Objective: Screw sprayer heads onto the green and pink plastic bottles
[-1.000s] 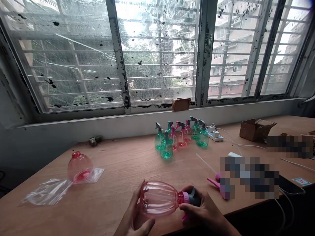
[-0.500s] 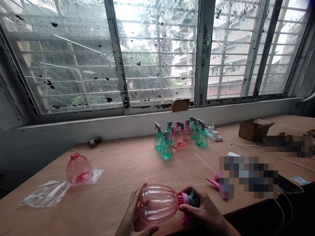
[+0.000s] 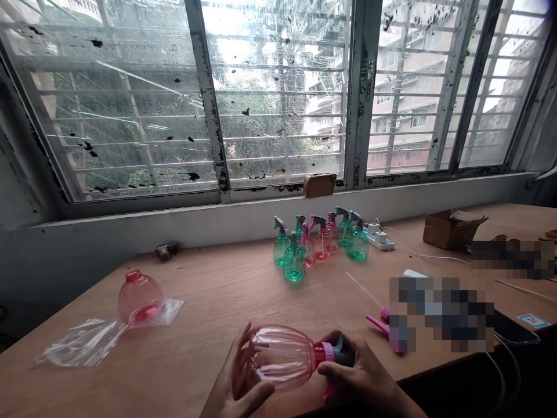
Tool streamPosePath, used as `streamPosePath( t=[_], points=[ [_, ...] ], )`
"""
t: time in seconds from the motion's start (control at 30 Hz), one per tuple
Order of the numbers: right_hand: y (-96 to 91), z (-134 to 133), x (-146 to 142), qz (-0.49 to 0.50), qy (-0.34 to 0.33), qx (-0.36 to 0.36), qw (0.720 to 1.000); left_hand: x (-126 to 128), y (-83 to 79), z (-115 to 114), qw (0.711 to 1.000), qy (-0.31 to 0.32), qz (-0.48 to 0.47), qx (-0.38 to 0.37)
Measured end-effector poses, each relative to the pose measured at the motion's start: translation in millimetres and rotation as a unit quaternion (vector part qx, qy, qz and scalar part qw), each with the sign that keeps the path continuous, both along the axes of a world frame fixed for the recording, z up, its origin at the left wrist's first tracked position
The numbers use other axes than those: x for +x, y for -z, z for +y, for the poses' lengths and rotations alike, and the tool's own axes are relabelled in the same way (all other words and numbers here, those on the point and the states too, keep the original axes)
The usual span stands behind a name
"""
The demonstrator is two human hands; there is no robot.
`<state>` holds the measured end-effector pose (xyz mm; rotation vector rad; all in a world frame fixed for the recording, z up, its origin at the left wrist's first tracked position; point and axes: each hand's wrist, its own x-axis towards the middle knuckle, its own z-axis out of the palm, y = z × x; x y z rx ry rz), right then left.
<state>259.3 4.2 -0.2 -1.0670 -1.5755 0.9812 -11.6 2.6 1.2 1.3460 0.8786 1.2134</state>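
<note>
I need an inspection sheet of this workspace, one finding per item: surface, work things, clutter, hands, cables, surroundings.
Surface: brown wood-like table; spilled liquid: nothing seen.
Work things: held pink bottle on its side, with spray head; uncapped pink bottle, mouth up; green and pink spray bottles grouped near the window wall.
Clutter: plastic bag; cardboard box; pink plastic pieces, partly pixelated.
Hands: left hand at the bottle's base, firmness unclear; right hand grips the spray head.
Cables: white cable near power strip.
Surroundings: barred windows; brown block on the sill.
</note>
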Motion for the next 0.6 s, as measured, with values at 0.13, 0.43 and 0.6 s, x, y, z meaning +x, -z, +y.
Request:
streamPosePath(
  t=[0.13,0.43,0.6],
  points=[
    [-0.1,-0.5,0.4,-0.010,0.008,0.004,1.000,0.1,1.0,-0.6,1.000,0.018,0.013,-0.011],
    [-2.2,0.3,-2.0,0.032,-0.007,-0.014,0.999,-3.0,-6.9,-7.5,0.997,0.028,0.068,0.011],
    [-2.7,0.2,-1.7,0.030,-0.004,-0.011,0.999,-4.4,2.0,-1.5,0.999,0.024,0.029,-0.006]
  ],
)
